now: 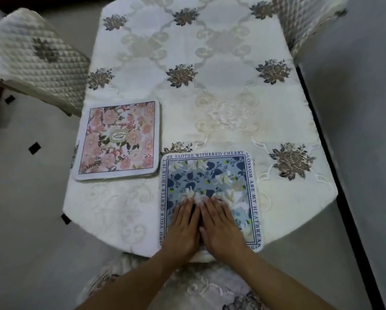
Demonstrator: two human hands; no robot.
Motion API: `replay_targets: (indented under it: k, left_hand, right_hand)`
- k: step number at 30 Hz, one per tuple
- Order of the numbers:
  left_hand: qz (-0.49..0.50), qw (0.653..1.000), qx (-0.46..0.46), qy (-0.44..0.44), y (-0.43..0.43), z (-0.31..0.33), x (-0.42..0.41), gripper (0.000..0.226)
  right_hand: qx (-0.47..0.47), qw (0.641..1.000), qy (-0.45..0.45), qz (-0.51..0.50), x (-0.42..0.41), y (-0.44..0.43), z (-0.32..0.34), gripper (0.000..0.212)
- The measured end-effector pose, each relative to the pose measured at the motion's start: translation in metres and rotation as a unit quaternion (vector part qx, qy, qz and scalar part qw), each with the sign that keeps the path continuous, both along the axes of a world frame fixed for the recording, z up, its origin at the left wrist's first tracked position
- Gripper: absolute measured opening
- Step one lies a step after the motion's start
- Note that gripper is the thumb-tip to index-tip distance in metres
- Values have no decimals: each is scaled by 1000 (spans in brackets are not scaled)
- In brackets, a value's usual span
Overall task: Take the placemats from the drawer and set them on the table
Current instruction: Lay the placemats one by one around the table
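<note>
A: From the head camera, what lies on the table point(210, 86)?

B: Two placemats on a cream tablecloth point(221, 52) with embroidered grey-brown flowers. The pink floral placemat point(118, 139) lies flat by the table's left edge. The blue floral placemat point(210, 175) lies at the near edge, just right of the pink one and nearer the person; their corners come close, but I cannot tell whether they touch. The blue one has a border of printed words.

A: And the hands?

B: Both rest palm down on the near half of the blue placemat, side by side. The left hand point(183, 229) is flat, fingers extended and close together. The right hand point(221, 227) is the same, flat with fingers extended; its thumb side lies against the left hand. Neither pinches anything; they press on the mat's surface.

A: Anything around the table?

B: A quilted chair point(37, 57) stands at far left, another chair point(306, 25) at far right.
</note>
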State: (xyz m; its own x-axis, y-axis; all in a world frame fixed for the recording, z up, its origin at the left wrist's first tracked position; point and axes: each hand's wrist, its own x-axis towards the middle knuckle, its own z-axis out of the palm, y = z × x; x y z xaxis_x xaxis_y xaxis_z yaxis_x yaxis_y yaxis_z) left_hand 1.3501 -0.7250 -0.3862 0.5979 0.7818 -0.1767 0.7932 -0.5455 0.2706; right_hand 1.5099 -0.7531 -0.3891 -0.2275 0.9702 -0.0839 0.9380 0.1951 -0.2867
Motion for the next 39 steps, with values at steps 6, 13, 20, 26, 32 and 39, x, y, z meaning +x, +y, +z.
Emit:
replay_targets:
  k: [6,13,20,26,32,39]
  left_hand:
    - [82,996,-2,18,8,5,-18,75]
    - [110,994,-16,23,86,9,1,78]
    - [100,995,-12,1,171,0,74,59]
    - [78,996,32,-24,165,-2,42,62]
    - [85,996,25,-8,144,0,11,67]
    - [107,994,-18,-18,56,4,-12,70]
  right_hand:
    - [-40,998,7,-55,69,-14,3,77]
    - [-59,996,-3,-66,81,30,5,73]
    - [-62,997,-14,-49,41,145,9,66]
    - [-13,997,18,-78,78,141,-3,67]
    - [-17,990,29,-137,128,112,-6,66]
    - [-56,989,11,-136,104,32,4,67]
